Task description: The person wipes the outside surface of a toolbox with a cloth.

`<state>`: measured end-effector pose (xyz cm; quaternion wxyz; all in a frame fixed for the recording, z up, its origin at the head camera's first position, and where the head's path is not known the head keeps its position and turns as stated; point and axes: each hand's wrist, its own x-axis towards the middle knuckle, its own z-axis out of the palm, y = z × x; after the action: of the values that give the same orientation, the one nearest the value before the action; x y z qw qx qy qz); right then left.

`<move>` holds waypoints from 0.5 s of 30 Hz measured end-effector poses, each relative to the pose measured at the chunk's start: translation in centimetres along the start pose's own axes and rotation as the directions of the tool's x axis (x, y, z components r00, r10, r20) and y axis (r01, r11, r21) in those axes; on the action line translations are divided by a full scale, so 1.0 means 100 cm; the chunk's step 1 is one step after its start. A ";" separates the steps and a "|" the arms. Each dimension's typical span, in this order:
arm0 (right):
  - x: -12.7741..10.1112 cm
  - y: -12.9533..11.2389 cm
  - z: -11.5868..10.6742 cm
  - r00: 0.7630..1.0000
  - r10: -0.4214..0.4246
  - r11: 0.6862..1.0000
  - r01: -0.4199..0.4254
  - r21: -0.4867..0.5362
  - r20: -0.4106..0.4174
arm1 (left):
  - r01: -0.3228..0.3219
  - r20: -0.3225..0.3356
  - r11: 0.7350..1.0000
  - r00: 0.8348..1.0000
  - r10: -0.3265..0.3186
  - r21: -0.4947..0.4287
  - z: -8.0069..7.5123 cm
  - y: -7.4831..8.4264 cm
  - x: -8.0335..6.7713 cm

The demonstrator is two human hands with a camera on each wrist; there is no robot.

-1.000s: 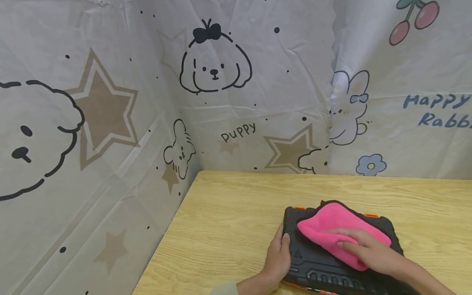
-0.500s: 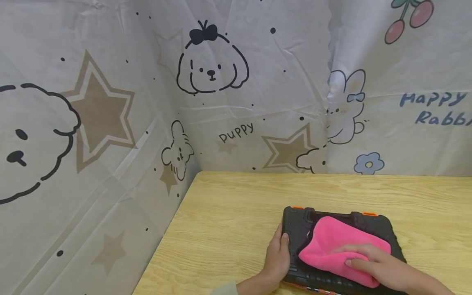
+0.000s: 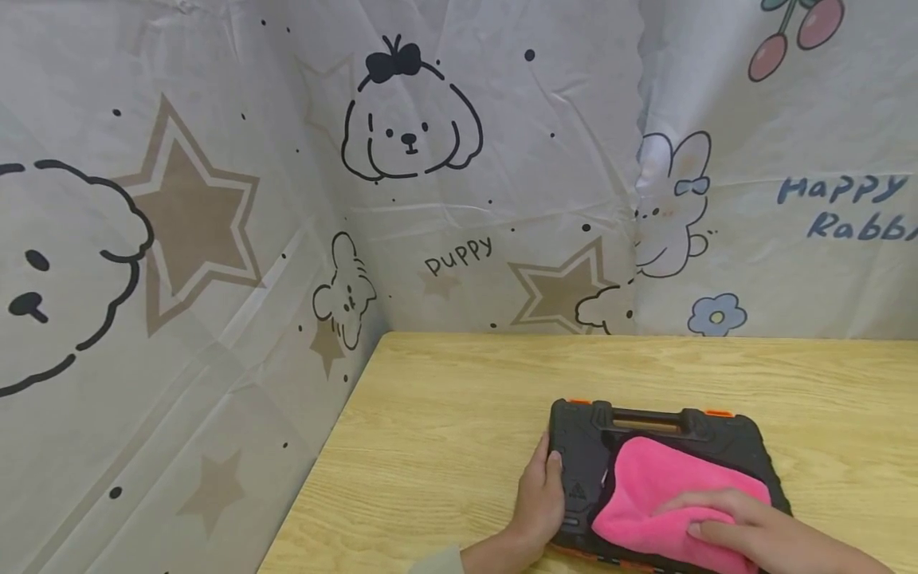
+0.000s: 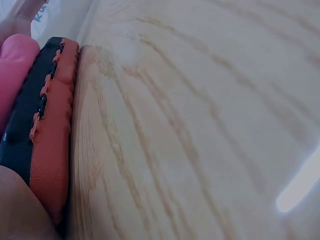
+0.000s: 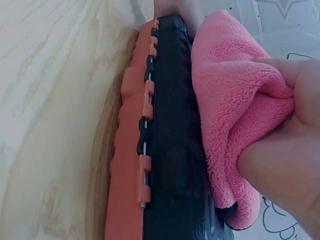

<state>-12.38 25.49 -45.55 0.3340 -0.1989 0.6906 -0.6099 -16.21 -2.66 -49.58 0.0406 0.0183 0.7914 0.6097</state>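
A black plastic carrying case [image 3: 578, 454] with orange latches lies on the wooden table, its handle toward the back. My left hand [image 3: 539, 498] grips the case's left edge, thumb along the upper side. On the lid lies a pink fleecy cleaning cloth [image 3: 660, 478] with a dark edge, and my right hand [image 3: 753, 526] bunches it between thumb and fingers. In the right wrist view the cloth [image 5: 220, 85] is folded up under the palm. The case's orange lower half [image 5: 127, 130] and hinged rear side show there.
The light wooden table [image 3: 430, 446] runs to a printed curtain [image 3: 445, 199] at the back and left. The curtain carries puppies, stars and a rabbit. A bright light reflection [image 4: 300, 185] shows on the tabletop in the left wrist view.
My right hand has drawn the cloth over the lid toward me and slightly right, uncovering the case's handle. The left hand has kept its hold on the edge.
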 end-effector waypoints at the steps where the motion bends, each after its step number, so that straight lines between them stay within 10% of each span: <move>1: -0.001 0.000 0.000 1.000 0.001 1.000 -0.001 0.013 0.008 | -0.001 -0.002 1.000 1.000 0.001 0.002 0.000 0.000 0.000; 11: -0.013 0.003 -0.006 0.999 0.041 0.997 -0.039 0.069 -0.017 | 0.015 0.018 1.000 1.000 -0.015 -0.007 0.000 -0.001 0.000; 15: -0.016 0.004 -0.015 0.998 0.066 0.949 -0.062 0.309 0.000 | 0.026 0.026 1.000 0.999 -0.026 -0.002 -0.001 -0.001 0.001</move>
<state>-12.23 27.69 -45.49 0.3770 -0.1185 0.5945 -0.7003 -16.29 -2.75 -49.62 0.0590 0.0159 0.7903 0.6097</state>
